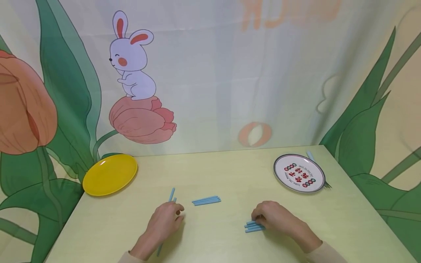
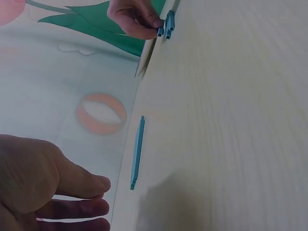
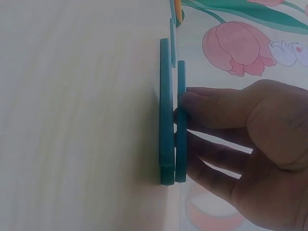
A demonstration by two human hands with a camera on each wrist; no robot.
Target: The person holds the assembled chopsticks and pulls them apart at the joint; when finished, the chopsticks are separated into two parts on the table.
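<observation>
In the head view my right hand [image 1: 276, 218] is over a bundle of light blue sticks [image 1: 254, 227] on the table. The right wrist view shows it pinching one blue stick [image 3: 181, 144] between thumb and fingers, beside other sticks [image 3: 165, 103] lying on the surface. My left hand [image 1: 165, 220] hovers over a few blue sticks [image 1: 171, 194], partly hidden beneath it. Its thumb and fingers are apart, and nothing shows between them in the left wrist view. Between the hands lies another row of blue sticks [image 1: 206, 200], side by side.
A yellow plate [image 1: 110, 174] sits at the table's back left. At the back right is a white plate [image 1: 298, 173] with a dark rim and red print, partly covering a utensil with a pale blue handle [image 1: 310, 156]. A printed curtain [image 1: 204, 84] hangs behind the table [image 1: 210, 168].
</observation>
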